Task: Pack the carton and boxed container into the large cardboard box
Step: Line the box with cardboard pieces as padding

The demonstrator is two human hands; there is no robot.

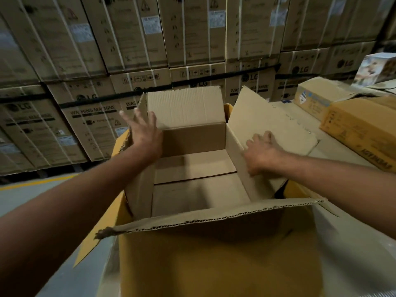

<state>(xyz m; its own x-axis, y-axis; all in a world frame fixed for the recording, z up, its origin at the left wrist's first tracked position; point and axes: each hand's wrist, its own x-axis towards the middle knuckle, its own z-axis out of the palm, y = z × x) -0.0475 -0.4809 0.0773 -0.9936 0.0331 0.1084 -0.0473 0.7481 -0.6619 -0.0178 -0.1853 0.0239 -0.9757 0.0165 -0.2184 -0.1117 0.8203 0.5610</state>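
The large cardboard box [214, 264] stands open right in front of me, its inside bare and all its flaps raised. My left hand [145, 133] lies flat with spread fingers against the left flap, holding nothing. My right hand [261, 155] presses on the right flap [267, 123], fingers curled at its fold. A brown carton with a blue print [315, 99] sits at the right on the table. Behind it stands a small boxed container with a picture print [377, 69]. Neither hand touches them.
A yellow-orange carton [364, 127] lies on the table at the right, close to the open right flap. A wall of stacked washing machine cartons [150, 39] fills the background. Grey floor with a yellow line [32, 183] shows at the left.
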